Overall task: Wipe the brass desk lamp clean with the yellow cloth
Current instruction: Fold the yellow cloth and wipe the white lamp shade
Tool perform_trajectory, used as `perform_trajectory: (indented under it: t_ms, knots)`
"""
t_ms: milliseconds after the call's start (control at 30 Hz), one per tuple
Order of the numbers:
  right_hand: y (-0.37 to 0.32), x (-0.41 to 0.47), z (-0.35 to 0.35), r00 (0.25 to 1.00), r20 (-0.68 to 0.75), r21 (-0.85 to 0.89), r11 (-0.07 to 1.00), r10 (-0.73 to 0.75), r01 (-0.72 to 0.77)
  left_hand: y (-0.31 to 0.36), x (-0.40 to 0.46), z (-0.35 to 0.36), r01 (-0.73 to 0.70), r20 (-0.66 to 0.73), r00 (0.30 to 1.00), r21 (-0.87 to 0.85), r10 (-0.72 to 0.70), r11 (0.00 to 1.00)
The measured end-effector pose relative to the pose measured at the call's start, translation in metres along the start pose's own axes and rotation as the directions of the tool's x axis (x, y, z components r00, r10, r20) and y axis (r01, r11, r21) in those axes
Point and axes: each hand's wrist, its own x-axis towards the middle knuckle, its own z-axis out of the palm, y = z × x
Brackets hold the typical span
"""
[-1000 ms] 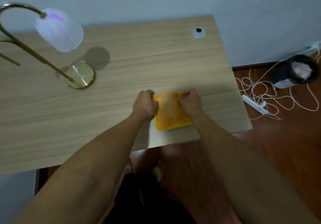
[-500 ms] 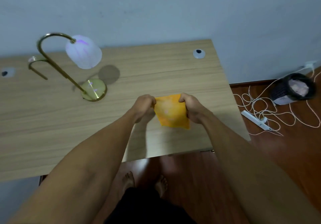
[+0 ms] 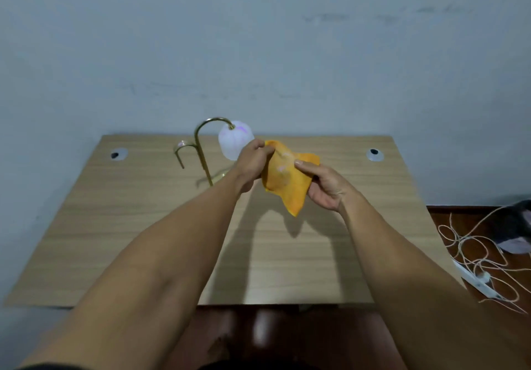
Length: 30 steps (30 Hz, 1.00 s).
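One lamp [image 3: 201, 151] is standing on the table [image 3: 120, 226] — a brass one with two curved arms and one white shade [image 3: 234, 142] showing — and one yellow cloth [image 3: 287, 180] is hanging in the air above the tabletop, just right of the shade. Two grommets are sitting in the far corners of the table, one at the left [image 3: 118, 154] and one at the right [image 3: 374, 154]. Two bare forearms are reaching forward over the near edge. The left hand [image 3: 251, 165] is pinching the cloth's upper left edge, its fingers closed on the fabric, knuckles overlapping the shade from this angle. The right hand [image 3: 326, 187] is turning palm-up, with the thumb pressing on top of the cloth and the fingers gripping it from beneath — the cloth's lower corner is drooping free between the wrists. A tangle of white cord [image 3: 471, 254] is lying on the floor at the right.
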Motion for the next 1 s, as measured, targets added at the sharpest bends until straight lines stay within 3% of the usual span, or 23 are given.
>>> perform_trajectory:
  t_ms: [133, 233, 400, 500, 733, 900, 1000]
  knots:
    - [-0.005, 0.02, 0.037, 0.984, -0.163, 0.096, 0.992, -0.065, 0.081, -0.002, 0.001, -0.04, 0.0, -0.006, 1.0, -0.038, 0.0, 0.999]
    - [-0.008, 0.036, 0.06, 0.931, -0.337, 0.102, 0.978, -0.138, 0.182, -0.023, 0.001, -0.072, 0.043, -0.062, 0.997, -0.016, -0.044, 0.999]
    - [-0.002, 0.062, 0.089, 0.754, -0.554, -0.248, 0.935, -0.353, 0.255, -0.062, 0.001, -0.127, 0.113, -0.302, 0.95, 0.079, -0.085, 0.99]
    - [0.007, 0.075, 0.108, 0.659, -0.602, -0.338, 0.891, -0.452, 0.303, -0.084, 0.013, -0.154, 0.126, -0.384, 0.918, 0.055, -0.095, 0.991]
    - [0.028, 0.095, 0.144, 0.646, -0.546, -0.414, 0.842, -0.534, 0.346, -0.083, 0.026, -0.155, 0.021, -0.163, 0.987, 0.091, -0.006, 0.996]
    - [0.047, 0.114, 0.161, 0.712, -0.348, -0.496, 0.764, -0.61, 0.412, -0.079, 0.048, -0.146, -0.126, -0.161, 0.977, 0.096, 0.14, 0.987]
    - [0.064, 0.123, 0.165, 0.679, -0.314, -0.687, 0.653, -0.663, 0.32, -0.074, 0.053, -0.141, -0.158, -0.223, 0.954, 0.187, 0.199, 0.97]
